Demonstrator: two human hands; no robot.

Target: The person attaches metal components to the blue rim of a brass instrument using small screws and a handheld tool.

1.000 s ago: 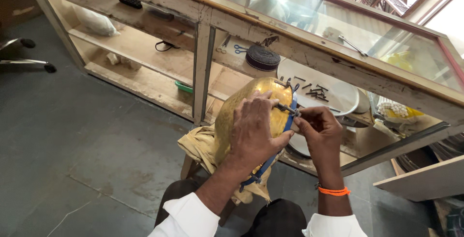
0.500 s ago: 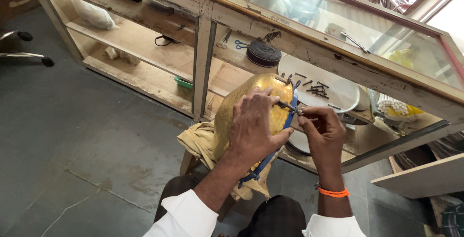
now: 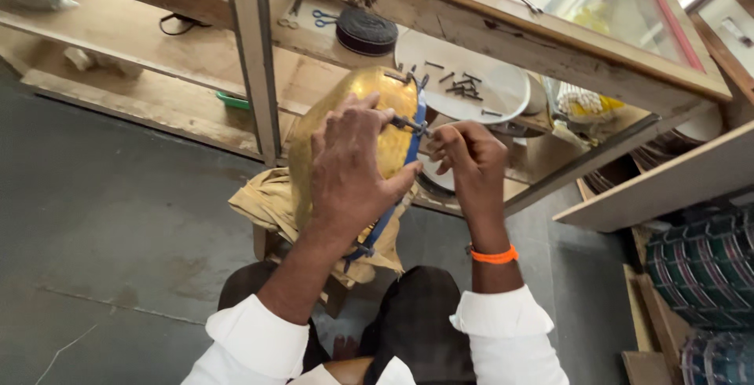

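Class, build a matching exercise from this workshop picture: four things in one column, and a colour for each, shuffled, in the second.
Things:
1. rounded metal shell under the left hand
2. wristband on the right hand
3. plate holding small screws
4. scissors handles on the shelf

Colours:
A. orange
B. blue
C. golden
D. white

Pairs: 1-C, 2-A, 3-D, 4-B

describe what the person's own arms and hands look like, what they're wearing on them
Both hands are bare, with no gloves or rings that I can make out. The left hand and the right hand come out of white long sleeves rolled or pushed back to thick cuffs, leaving the forearms uncovered. A thin orange band circles the right wrist. No watch shows.
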